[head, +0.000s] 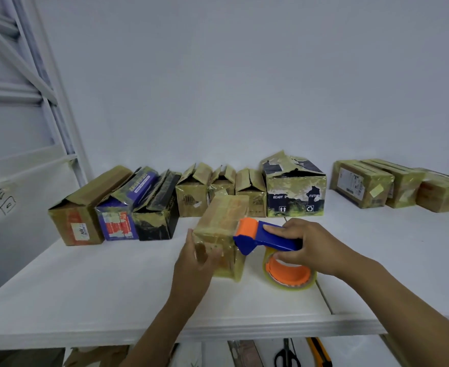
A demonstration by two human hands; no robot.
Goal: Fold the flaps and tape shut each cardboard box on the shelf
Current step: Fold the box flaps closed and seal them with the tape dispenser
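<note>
A small taped cardboard box point(222, 221) stands on the white shelf point(112, 287) in front of me. My left hand point(195, 263) presses against its near left side, fingers fairly straight. My right hand point(308, 245) grips the blue handle of a tape dispenser point(268, 238) with an orange roller, whose head touches the box's right edge. Its roll of clear tape point(288, 274) hangs below my hand. A row of boxes with raised flaps point(191, 192) lines the back wall.
Three closed boxes point(393, 184) sit at the back right. A blue and green printed box point(295, 189) stands right of the open row. Scissors point(287, 354) and a yellow utility knife point(321, 353) lie on a lower level. A metal rack frame point(53, 102) rises at left.
</note>
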